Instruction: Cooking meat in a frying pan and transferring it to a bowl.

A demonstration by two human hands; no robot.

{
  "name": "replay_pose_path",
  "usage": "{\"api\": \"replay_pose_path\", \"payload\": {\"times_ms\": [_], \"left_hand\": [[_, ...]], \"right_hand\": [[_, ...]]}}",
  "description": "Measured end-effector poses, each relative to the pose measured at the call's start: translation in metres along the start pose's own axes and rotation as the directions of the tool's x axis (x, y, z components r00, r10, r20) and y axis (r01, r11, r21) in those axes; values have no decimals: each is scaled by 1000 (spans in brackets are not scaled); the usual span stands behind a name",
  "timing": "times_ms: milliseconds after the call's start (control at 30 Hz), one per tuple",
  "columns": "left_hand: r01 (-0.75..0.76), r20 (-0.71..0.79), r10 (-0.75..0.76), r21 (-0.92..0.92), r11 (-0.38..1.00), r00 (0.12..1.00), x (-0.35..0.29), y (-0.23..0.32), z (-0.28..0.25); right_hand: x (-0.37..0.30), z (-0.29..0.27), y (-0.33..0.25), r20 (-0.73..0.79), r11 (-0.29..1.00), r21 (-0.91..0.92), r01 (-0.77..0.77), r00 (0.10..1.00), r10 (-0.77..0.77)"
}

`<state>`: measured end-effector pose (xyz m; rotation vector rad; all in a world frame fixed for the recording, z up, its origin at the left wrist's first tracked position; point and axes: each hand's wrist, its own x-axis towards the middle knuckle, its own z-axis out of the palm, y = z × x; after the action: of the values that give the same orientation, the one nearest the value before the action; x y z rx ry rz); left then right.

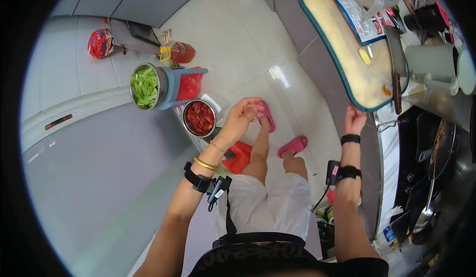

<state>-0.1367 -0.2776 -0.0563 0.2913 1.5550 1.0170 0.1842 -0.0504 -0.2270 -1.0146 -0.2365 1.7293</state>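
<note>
My left hand [243, 114] hangs in the air over the floor with its fingers loosely bent, and nothing shows in it. The steel bowl of dark red meat [200, 118] is nearest to it, just to the left. At the right, my right hand [355, 120] grips the near corner of a cutting board [331, 31] with a green rim; its fingertips are partly hidden at the rim. On the board lie a cleaver [395, 54] with a brown handle, a blue-and-white food packet [358, 17], a pale yellow slice [364, 56] and an orange smear.
Left stand a bowl of cut green vegetables [145, 87] on a blue-grey stand and an oil bottle [177, 52]. Beyond the board is a pale lidded jug [430, 66]. A pan [443, 145] and a ladle [425, 218] sit around the stove at right. Pink slippers [293, 146] are on my feet.
</note>
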Motion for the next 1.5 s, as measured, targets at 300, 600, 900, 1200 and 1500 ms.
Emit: {"api": "replay_pose_path", "payload": {"times_ms": [300,600,900,1200,1500], "left_hand": [[-14,9,16,-145,989,1000,5,-12,15],[-58,-38,51,-217,974,998,14,-53,40],[-19,-10,18,-111,994,1000,64,-46,28],[-16,-3,16,-47,999,1000,129,-73,17],[203,44,-198,-167,965,979,138,-102,1]], "right_hand": [[-112,13,-39,-216,833,-499,-239,965,147],[-142,-18,-128,-423,356,-790,-499,864,272],[-103,43,-151,-799,-606,-589,-534,496,339],[-51,149,52,-659,-618,-752,-228,227,717],[96,-64,109,-477,561,-532,-634,772,420]]}}
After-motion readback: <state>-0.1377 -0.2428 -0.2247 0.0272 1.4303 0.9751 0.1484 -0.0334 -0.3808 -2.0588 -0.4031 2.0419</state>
